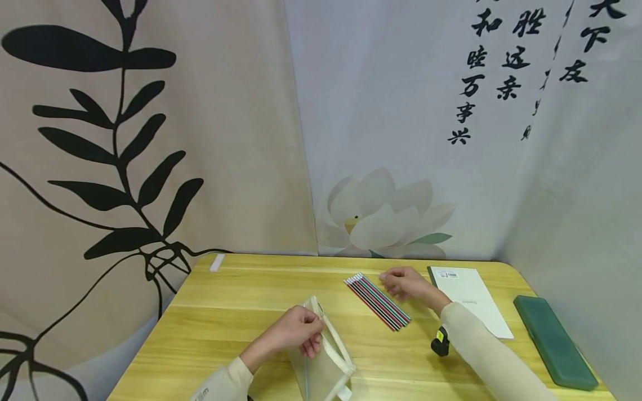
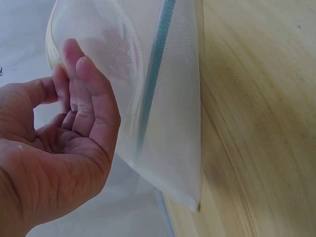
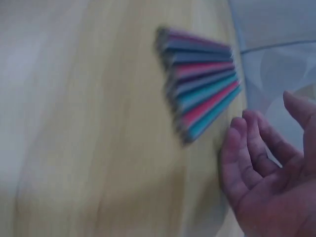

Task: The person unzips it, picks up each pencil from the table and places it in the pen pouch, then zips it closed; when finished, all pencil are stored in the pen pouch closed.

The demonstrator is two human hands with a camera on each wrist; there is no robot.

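Note:
In the head view my left hand (image 1: 296, 329) pinches the upper edge of a cream mesh pouch (image 1: 325, 374) between thumb and forefinger. The pouch stands tilted at the table's front. Through its mesh (image 2: 180, 143) shows a straight teal pencil (image 2: 155, 69). A row of pencils (image 1: 377, 301) in red, teal, black and grey lies side by side on the table, right of the pouch. Just right of them my right hand (image 1: 407, 284) hovers with loosely bent fingers and nothing in it. The right wrist view shows the same pencils (image 3: 205, 81), blurred, beside the fingertips (image 3: 237, 126).
A white notebook (image 1: 471, 301) with a dark spine lies right of the right hand. Farther right, a dark green case (image 1: 554, 342) rests along the table edge. A small white strip (image 1: 217, 262) lies at the back left of the wooden table (image 1: 241, 301). Printed curtains hang behind.

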